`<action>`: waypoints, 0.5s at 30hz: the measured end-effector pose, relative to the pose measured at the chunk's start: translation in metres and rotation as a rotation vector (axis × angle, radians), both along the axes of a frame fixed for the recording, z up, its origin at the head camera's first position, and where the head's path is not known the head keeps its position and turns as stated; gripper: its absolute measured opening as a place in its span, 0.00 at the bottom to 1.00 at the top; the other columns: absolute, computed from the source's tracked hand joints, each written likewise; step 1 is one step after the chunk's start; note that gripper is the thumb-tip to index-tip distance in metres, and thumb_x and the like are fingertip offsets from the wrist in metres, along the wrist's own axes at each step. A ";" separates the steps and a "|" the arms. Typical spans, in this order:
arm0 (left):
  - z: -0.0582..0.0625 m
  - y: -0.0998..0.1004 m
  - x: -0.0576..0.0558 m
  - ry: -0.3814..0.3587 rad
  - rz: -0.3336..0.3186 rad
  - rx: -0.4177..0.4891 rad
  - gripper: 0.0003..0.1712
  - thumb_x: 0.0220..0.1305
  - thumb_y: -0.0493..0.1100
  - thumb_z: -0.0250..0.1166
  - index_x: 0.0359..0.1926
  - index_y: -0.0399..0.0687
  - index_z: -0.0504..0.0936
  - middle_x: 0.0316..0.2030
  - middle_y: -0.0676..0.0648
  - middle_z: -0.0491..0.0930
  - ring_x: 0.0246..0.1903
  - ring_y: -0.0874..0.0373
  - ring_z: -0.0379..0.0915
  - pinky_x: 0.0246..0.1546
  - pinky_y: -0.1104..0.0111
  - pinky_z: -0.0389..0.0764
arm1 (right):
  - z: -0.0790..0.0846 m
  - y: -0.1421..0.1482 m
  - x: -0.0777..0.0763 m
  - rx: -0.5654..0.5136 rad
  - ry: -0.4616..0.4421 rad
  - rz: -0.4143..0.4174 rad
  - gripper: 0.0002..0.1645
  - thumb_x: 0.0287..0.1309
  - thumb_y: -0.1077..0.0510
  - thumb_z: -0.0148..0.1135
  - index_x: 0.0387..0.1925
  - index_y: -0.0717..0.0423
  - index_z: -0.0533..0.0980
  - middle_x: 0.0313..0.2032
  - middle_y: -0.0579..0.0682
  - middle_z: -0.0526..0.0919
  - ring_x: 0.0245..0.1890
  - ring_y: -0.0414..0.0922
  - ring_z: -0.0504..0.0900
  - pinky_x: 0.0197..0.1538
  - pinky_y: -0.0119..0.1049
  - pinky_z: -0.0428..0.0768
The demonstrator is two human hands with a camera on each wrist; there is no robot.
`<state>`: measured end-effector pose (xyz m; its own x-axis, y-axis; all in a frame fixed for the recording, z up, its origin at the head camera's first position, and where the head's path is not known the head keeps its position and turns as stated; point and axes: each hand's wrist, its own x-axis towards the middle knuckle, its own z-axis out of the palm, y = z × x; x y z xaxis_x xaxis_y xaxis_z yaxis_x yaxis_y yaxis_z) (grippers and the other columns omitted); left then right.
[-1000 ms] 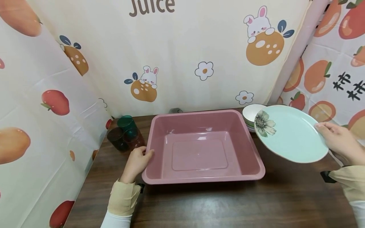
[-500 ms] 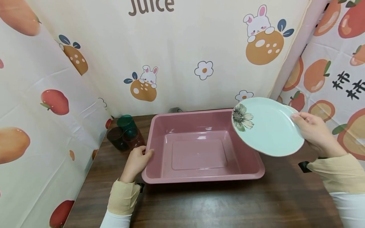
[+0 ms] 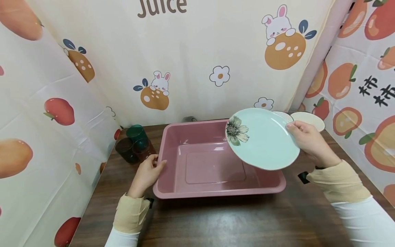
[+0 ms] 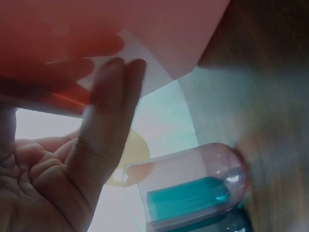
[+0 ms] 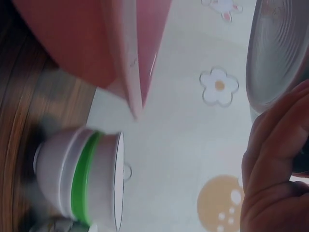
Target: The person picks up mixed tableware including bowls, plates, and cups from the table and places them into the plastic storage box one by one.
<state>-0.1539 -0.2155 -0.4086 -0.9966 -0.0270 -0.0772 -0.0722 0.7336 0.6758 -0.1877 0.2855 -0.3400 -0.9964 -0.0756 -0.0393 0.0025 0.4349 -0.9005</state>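
Note:
A light green oval plate [image 3: 262, 144] with a dark flower print is held above the right part of a pink plastic basin [image 3: 216, 195]. My right hand [image 3: 310, 142] pinches its right edge, thumb on top; in the right wrist view the fingers are under the plate's ridged underside [image 5: 275, 53]. At the basin's left side, my left hand [image 3: 147, 175] holds the rim, thumb over it. The left wrist view has the extended fingers [image 4: 108, 116] against the outer wall [image 4: 169, 34].
Several tinted cups [image 3: 135, 142] stand together left of the basin on the brown wooden table [image 3: 216, 226]. Right of it are stacked bowls, one with a green band [image 5: 86, 176], partly behind the plate, and a white dish [image 3: 308, 119]. Patterned cloths hang around the table.
My right hand has carried the plate leftward, from beside the basin to above its right part. The white dish at the back right has come into view. My left hand stays on the rim.

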 end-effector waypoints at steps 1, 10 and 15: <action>0.002 0.000 0.001 -0.001 -0.002 0.004 0.32 0.68 0.54 0.60 0.62 0.35 0.70 0.48 0.36 0.81 0.41 0.50 0.79 0.46 0.54 0.81 | 0.000 -0.004 0.000 0.005 -0.004 0.006 0.26 0.75 0.45 0.39 0.51 0.66 0.67 0.26 0.35 0.82 0.25 0.37 0.84 0.29 0.36 0.84; 0.040 0.002 0.003 0.042 -0.033 -0.012 0.37 0.71 0.58 0.55 0.68 0.37 0.63 0.61 0.33 0.72 0.57 0.41 0.73 0.57 0.48 0.76 | -0.005 -0.030 -0.005 -0.034 -0.027 0.074 0.29 0.76 0.45 0.38 0.52 0.69 0.67 0.27 0.40 0.82 0.26 0.38 0.84 0.30 0.37 0.84; 0.068 0.010 0.001 0.094 -0.062 0.012 0.43 0.70 0.62 0.55 0.72 0.39 0.57 0.69 0.36 0.63 0.64 0.39 0.66 0.62 0.46 0.70 | -0.006 -0.040 -0.005 -0.062 -0.017 0.092 0.28 0.75 0.45 0.40 0.51 0.69 0.68 0.27 0.41 0.83 0.25 0.39 0.85 0.29 0.38 0.84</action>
